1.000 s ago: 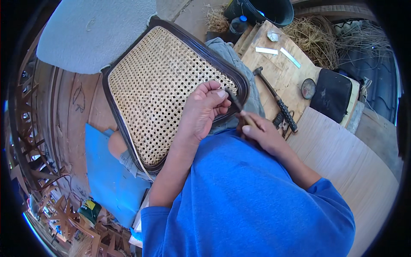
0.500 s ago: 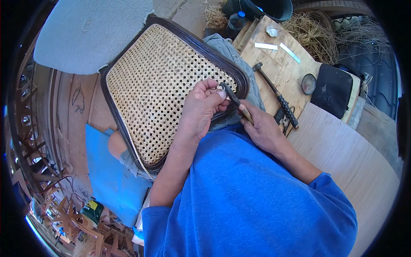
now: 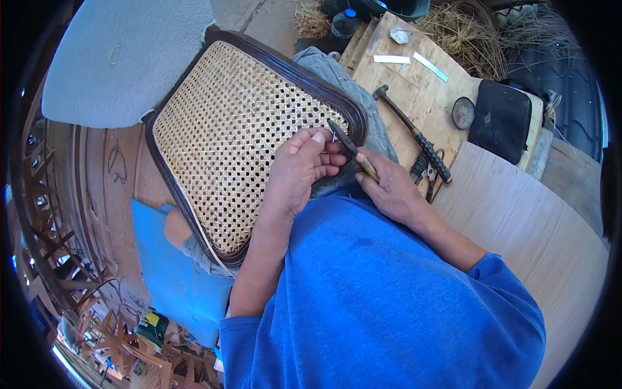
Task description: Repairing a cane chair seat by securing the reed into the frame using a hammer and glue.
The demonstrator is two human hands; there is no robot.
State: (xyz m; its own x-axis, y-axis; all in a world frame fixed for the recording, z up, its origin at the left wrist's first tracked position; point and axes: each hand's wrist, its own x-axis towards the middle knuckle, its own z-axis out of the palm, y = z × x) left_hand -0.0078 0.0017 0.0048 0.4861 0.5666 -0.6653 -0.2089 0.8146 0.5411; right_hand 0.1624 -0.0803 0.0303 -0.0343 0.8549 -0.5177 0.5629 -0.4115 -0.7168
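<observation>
A caned panel (image 3: 227, 129) in a dark wooden frame (image 3: 285, 57) lies tilted across my lap. My right hand (image 3: 392, 191) is wrapped round the handle of a short wooden-handled tool (image 3: 343, 137) with a dark metal end. That end points up and left over the panel's near right corner. My left hand (image 3: 299, 165) is beside it, fingers curled and thumb bent, against the lower right of the caning. A thin pale sliver shows between its fingertips and the metal; whether the fingers grip it is hard to make out.
A hammer (image 3: 414, 133) with a black grip lies on the wooden board (image 3: 414, 97) at right, near scissors (image 3: 431, 172), two white strips (image 3: 391, 59), a round tin (image 3: 464, 113) and a black pouch (image 3: 502, 123). Straw-like fibre (image 3: 463, 42) is heaped behind. A grey-white padded surface (image 3: 129, 58) stands far left.
Both hands and the tool have shifted slightly left. My left thumb has drawn back from the tool's metal end. The view has shifted a little, too.
</observation>
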